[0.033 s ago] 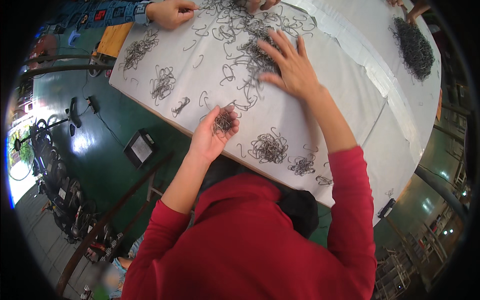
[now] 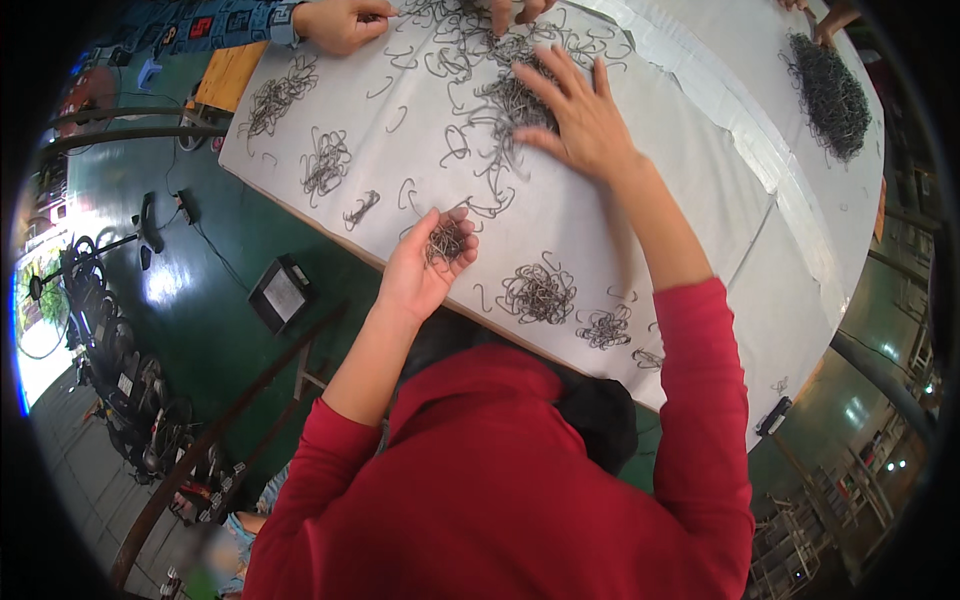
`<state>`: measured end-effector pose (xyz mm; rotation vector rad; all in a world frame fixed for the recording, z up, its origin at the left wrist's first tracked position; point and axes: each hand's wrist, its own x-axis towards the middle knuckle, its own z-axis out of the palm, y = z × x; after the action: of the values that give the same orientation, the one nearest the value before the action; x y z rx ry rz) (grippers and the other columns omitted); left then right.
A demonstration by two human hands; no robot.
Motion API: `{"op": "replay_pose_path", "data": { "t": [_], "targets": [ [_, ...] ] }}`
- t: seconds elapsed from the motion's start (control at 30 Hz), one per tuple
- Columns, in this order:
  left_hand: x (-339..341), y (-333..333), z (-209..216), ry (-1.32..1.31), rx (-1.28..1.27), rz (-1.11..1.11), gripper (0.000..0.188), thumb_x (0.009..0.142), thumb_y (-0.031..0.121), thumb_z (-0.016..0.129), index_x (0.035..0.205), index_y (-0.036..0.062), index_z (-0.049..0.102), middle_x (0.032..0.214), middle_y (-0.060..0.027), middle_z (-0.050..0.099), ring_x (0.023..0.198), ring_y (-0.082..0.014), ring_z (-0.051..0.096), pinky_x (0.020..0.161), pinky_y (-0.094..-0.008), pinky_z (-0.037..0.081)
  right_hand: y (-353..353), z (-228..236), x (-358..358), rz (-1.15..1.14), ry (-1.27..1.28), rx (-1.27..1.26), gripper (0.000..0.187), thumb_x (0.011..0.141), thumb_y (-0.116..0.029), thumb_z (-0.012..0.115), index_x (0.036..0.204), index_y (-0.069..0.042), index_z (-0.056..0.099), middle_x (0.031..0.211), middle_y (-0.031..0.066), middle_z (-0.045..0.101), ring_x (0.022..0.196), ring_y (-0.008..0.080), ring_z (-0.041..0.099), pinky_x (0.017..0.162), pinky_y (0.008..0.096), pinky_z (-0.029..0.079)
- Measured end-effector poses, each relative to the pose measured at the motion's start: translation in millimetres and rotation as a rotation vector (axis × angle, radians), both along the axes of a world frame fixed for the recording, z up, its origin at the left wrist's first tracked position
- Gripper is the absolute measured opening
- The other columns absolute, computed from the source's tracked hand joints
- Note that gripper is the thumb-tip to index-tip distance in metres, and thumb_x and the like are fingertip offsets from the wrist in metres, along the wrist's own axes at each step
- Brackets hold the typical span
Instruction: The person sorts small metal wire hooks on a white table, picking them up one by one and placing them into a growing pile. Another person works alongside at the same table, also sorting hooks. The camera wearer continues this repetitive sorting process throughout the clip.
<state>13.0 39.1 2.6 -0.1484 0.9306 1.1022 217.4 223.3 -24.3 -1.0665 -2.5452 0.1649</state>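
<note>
My left hand (image 2: 425, 265) is cupped, palm up, around a small bunch of bent wire hooks (image 2: 443, 243) at the table's near edge. Farther off, my right hand (image 2: 588, 125) has its fingers spread, its fingertips at a large heap of dark hooks (image 2: 512, 105). Nothing shows in its grasp. Single hooks trail from the heap toward my left hand. Just right of my left hand lies a loose pile of hooks (image 2: 538, 293), with a smaller pile (image 2: 605, 327) beside it.
The white-covered table (image 2: 690, 220) also bears small piles (image 2: 325, 163) at left and a dense dark heap (image 2: 833, 100) at far right. A co-worker's patterned-sleeved hand (image 2: 343, 25) rests at the far left edge; other people's hands reach in at the top. A black tray (image 2: 281, 296) stands below.
My right hand has shifted slightly left and away from me at the heap. The co-worker's fingers at the top have come further into view. My left hand keeps its place.
</note>
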Motion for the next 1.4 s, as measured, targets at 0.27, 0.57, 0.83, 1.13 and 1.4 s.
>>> {"op": "replay_pose_path", "data": {
  "t": [0.27, 0.57, 0.83, 1.13, 1.4],
  "targets": [
    [-12, -26, 11, 0.021, -0.067, 0.066, 0.027, 0.096, 0.023, 0.046, 0.103, -0.0011, 0.056, 0.089, -0.009, 0.059, 0.076, -0.0176, 0.058, 0.068, -0.0264, 0.052, -20, 15, 0, 0.053, 0.034, -0.045, 0.052, 0.085, -0.045, 0.056, 0.133, -0.027, 0.045, 0.145, 0.0018, 0.033, 0.137, 0.0231, 0.024, 0.111, 0.0535, 0.015],
    [-37, -44, 21, 0.024, -0.012, 0.161, 0.03, 0.096, 0.025, 0.047, 0.105, -0.0015, 0.057, 0.089, -0.0081, 0.06, 0.079, -0.0172, 0.058, 0.071, -0.0277, 0.051, -68, 19, -18, 0.301, -0.124, -0.026, 0.036, 0.088, -0.038, 0.053, 0.123, -0.034, 0.055, 0.144, -0.0038, 0.036, 0.137, 0.0187, 0.025, 0.113, 0.0505, 0.013],
    [-40, -69, 20, -0.011, -0.048, 0.215, 0.029, 0.095, 0.025, 0.049, 0.105, -0.001, 0.057, 0.089, -0.0084, 0.061, 0.078, -0.0175, 0.059, 0.068, -0.0272, 0.053, -115, 27, -67, 0.494, -0.138, -0.09, 0.05, 0.088, -0.043, 0.049, 0.134, -0.023, 0.045, 0.145, -0.0044, 0.035, 0.138, 0.0154, 0.023, 0.114, 0.0509, 0.009],
    [-43, -74, 21, -0.008, 0.012, 0.259, 0.03, 0.096, 0.026, 0.047, 0.102, -0.0018, 0.056, 0.085, -0.0078, 0.058, 0.072, -0.0158, 0.055, 0.06, -0.0259, 0.048, -65, 14, -42, 0.144, -0.247, 0.061, 0.053, 0.093, -0.049, 0.04, 0.139, -0.023, 0.038, 0.146, -0.0019, 0.035, 0.138, 0.0157, 0.024, 0.113, 0.0504, 0.009],
    [44, -23, 19, 1.171, 0.672, -0.428, 0.026, 0.091, 0.024, 0.058, 0.075, 0.0042, 0.056, 0.067, -0.0001, 0.05, 0.056, -0.0126, 0.051, 0.052, -0.0246, 0.043, -101, 64, 49, -0.244, 0.17, -0.15, 0.035, 0.093, -0.032, 0.051, 0.125, -0.017, 0.055, 0.136, 0.006, 0.046, 0.131, 0.0263, 0.036, 0.105, 0.0418, 0.032]
  ]
}}
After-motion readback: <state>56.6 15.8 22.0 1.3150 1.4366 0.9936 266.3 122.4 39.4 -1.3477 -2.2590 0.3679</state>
